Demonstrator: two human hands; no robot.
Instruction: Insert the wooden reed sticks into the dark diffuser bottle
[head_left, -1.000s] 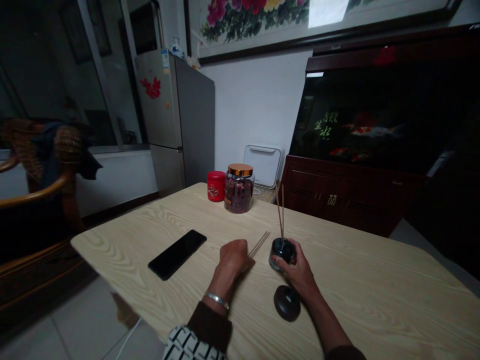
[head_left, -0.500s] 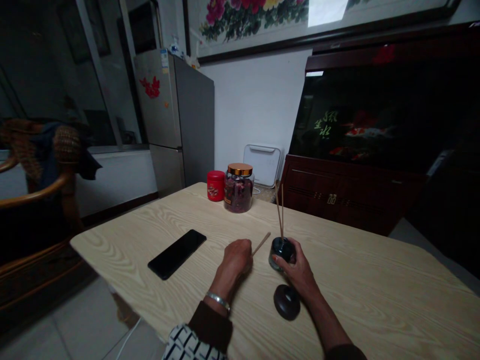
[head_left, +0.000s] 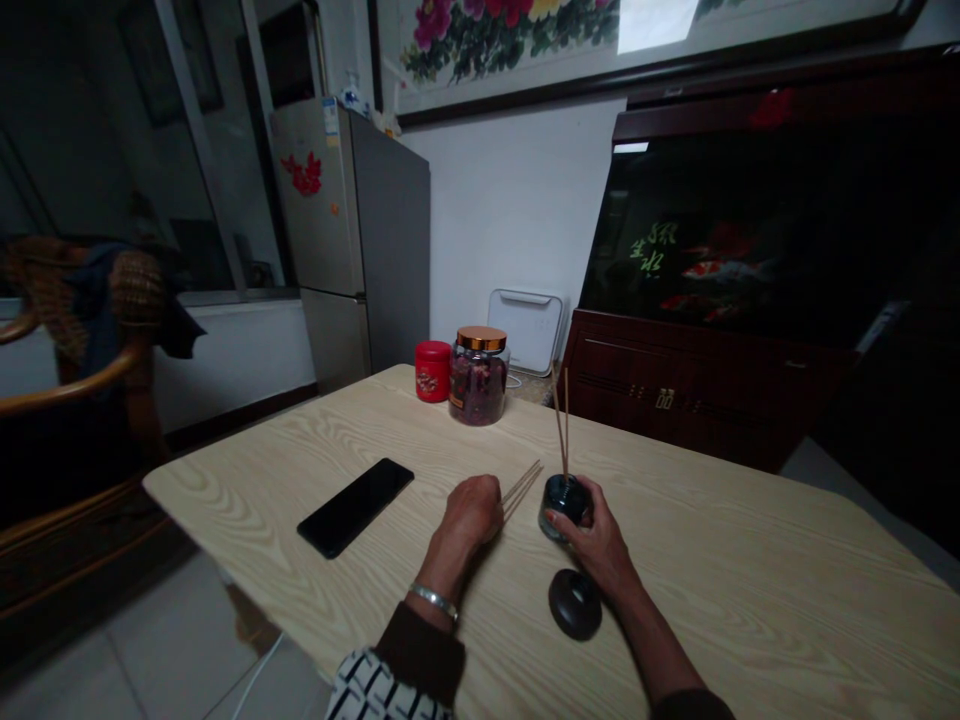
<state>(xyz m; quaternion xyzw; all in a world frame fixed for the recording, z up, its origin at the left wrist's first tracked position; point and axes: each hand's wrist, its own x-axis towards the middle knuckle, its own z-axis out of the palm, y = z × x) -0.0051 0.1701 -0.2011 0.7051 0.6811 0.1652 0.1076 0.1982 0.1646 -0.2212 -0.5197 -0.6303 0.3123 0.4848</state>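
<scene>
My left hand (head_left: 474, 513) is closed on thin diffuser reeds (head_left: 523, 483), whose tips point up and to the right, towards the bottle. My right hand (head_left: 598, 535) wraps round the right side of a small dark glass diffuser bottle (head_left: 560, 500), which appears to rest on the table. Two more reeds (head_left: 564, 425) stand upright in the bottle's mouth, leaning slightly apart. Close to my right wrist lies a round dark lid (head_left: 574, 604) with a hole in it. The ends of the reeds inside my left fist are hidden.
A black phone (head_left: 356, 507) lies on the wooden table (head_left: 247, 480) to the left. Towards the far edge stand a red canister (head_left: 433, 371) and a glass jar (head_left: 478, 385) with a copper-coloured lid. Behind are a fridge (head_left: 390, 220) and a fish tank (head_left: 712, 230).
The reeds in my left hand have fanned slightly apart, so separate sticks now show. My right hand, the bottle and the lid keep their places.
</scene>
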